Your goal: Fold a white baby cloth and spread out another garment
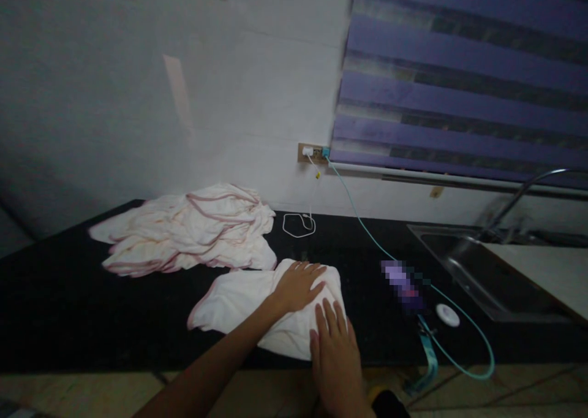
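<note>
Both my hands lie on a white cloth [239, 301] with a pink edge, spread on the black counter [68, 307] right in front of me, near its front edge. My left hand [297, 286] reaches across from the lower left and rests palm down on the upper right part of the cloth, fingers stretched flat and slightly fanned, gripping nothing. My right hand [335, 350] comes up from the bottom and presses flat on the cloth's right end, fingers straight and close together, also holding nothing; its fingertips lie just below my left hand, close to it, though I cannot tell whether they touch. The cloth looks folded over, its loose corner pointing left. Behind it and to the left sits a rumpled pile of cloths [193, 234] of the same kind, just apart from the one under my hands. A white cable [299, 224] coils on the counter below a wall socket [311, 152], and a teal cable [362, 222] runs from the socket down across the counter to the right. A small white round disc [447, 315] lies near that cable, and a steel sink [478, 271] is set into the counter farther right.
</note>
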`<action>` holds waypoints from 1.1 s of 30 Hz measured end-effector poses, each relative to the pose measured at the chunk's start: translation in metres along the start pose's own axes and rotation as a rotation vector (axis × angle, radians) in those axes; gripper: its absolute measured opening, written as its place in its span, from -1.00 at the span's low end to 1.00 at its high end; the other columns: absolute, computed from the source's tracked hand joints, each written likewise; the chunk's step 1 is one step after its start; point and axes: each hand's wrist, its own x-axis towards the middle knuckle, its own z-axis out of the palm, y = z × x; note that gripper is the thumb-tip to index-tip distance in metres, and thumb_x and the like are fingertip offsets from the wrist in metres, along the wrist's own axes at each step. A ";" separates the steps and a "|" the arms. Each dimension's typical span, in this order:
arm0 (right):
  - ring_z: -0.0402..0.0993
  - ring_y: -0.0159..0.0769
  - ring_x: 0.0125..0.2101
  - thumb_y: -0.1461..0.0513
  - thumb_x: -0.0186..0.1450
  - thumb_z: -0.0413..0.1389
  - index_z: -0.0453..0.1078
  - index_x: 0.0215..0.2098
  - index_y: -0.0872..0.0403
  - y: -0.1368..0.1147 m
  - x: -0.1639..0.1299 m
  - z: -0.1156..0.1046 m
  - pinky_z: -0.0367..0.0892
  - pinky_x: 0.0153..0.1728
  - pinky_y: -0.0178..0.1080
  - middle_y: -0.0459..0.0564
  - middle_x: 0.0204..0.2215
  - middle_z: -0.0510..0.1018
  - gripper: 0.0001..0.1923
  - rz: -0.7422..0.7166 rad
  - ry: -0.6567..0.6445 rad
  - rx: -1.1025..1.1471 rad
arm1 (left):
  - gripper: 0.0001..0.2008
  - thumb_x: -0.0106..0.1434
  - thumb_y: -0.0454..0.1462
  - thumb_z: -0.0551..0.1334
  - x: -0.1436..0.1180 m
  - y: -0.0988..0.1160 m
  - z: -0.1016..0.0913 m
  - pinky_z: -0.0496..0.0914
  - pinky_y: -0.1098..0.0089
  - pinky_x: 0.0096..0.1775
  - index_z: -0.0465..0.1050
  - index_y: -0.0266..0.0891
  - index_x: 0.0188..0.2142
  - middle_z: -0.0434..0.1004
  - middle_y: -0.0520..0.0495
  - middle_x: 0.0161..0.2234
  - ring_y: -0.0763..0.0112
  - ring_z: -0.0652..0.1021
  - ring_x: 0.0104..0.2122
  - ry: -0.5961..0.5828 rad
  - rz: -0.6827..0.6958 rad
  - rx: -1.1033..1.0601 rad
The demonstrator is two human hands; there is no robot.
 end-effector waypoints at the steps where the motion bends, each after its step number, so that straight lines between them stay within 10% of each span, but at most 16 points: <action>1: 0.10 -0.04 0.41 0.13 0.52 -0.12 0.30 0.37 0.01 -0.001 0.000 -0.002 0.19 0.32 0.05 0.01 0.36 0.32 -0.49 0.003 -0.018 -0.007 | -0.47 0.50 0.01 -0.02 0.000 0.000 0.000 0.22 -0.06 0.27 0.30 -0.05 0.34 0.40 -0.12 0.32 -0.01 0.43 0.24 0.002 0.004 -0.004; 10: 0.08 0.03 0.41 0.10 0.52 -0.16 0.27 0.39 -0.07 0.005 0.003 -0.001 -0.11 0.37 0.35 -0.02 0.40 0.22 -0.48 0.010 -0.122 -0.058 | -0.51 0.50 -0.01 0.00 -0.002 0.008 -0.004 0.24 0.00 0.26 0.33 -0.03 0.32 0.40 -0.10 0.31 0.06 0.43 0.24 0.016 -0.025 0.018; 18: 0.35 0.02 0.28 0.21 0.43 -0.09 0.42 0.22 -0.06 0.074 -0.014 -0.024 -0.35 0.34 0.50 0.07 0.26 0.46 -0.54 -0.079 -0.050 -0.113 | -0.50 0.48 -0.03 0.03 0.019 0.064 0.023 0.20 -0.11 0.29 0.33 -0.09 0.32 0.38 -0.14 0.32 -0.02 0.40 0.25 0.059 -0.035 -0.036; 23: 0.40 -0.08 0.21 0.23 0.45 -0.12 0.42 0.11 0.05 0.082 0.013 -0.036 -0.11 0.38 0.32 0.17 0.14 0.53 -0.62 0.004 0.121 -0.008 | -0.61 0.40 -0.15 0.15 0.047 0.095 0.037 0.23 -0.09 0.27 0.49 -0.17 0.16 0.53 -0.21 0.18 -0.01 0.46 0.18 0.185 -0.078 -0.452; 27: 0.34 -0.12 0.25 0.20 0.48 -0.18 0.34 0.23 0.16 0.083 0.041 -0.023 0.19 0.31 0.04 0.23 0.20 0.47 -0.54 -0.010 0.139 0.103 | -0.67 0.43 -0.28 -0.01 0.066 0.091 0.038 0.41 0.17 0.13 0.52 -0.21 -0.05 0.61 -0.18 -0.04 0.23 0.56 0.01 0.408 -0.215 -0.887; 33: 0.14 -0.05 0.36 0.18 0.48 -0.18 0.27 0.36 0.06 0.090 0.046 -0.003 -0.04 0.37 0.18 0.15 0.34 0.33 -0.47 0.022 -0.034 -0.071 | -0.71 0.34 -0.23 0.15 0.016 0.049 0.008 0.36 0.19 0.18 0.46 -0.22 0.01 0.51 -0.21 0.03 0.20 0.50 0.08 0.435 -0.259 -0.767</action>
